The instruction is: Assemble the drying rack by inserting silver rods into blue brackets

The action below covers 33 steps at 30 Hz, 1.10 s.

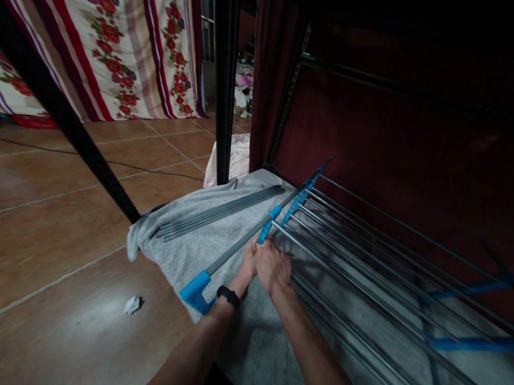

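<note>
A rack of parallel metal rods (350,256) with blue plastic brackets lies across a grey cloth. My right hand (273,265) is closed around the near end of a blue perforated bracket (295,206), knuckles up. Tight beside it, my left hand (250,258) is closed at the same bracket end; its fingertips are partly hidden behind the right hand. The left wrist wears a black band. A grey tube (238,244) with a blue end piece (196,290) runs past the left hand and meets the bracket through a blue sleeve.
Several loose grey rods (221,211) lie together on the grey cloth (149,235). Black metal posts (223,91) rise at its edge. A dark red cloth (387,134) hangs behind. Crumpled white paper (132,305) and a thin cable (152,174) lie on the tiled floor.
</note>
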### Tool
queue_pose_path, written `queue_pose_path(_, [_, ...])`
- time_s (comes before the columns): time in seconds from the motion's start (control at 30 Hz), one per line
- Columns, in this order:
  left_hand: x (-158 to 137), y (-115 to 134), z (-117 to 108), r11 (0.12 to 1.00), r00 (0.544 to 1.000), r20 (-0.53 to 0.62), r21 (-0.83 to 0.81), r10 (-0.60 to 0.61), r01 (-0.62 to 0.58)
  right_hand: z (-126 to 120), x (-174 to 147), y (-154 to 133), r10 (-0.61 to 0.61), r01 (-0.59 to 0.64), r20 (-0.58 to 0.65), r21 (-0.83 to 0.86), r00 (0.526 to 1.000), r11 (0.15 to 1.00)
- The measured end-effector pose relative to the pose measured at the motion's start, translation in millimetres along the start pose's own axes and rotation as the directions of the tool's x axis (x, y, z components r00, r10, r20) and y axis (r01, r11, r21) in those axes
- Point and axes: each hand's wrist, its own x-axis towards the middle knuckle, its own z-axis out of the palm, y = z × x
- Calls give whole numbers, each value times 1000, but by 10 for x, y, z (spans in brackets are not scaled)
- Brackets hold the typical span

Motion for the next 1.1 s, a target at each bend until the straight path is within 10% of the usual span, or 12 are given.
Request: queue_pose_path(1.1, [-163, -208, -102, 978, 997, 71, 207, 4, -19, 317, 64, 394, -185, 162, 82, 230, 979, 960])
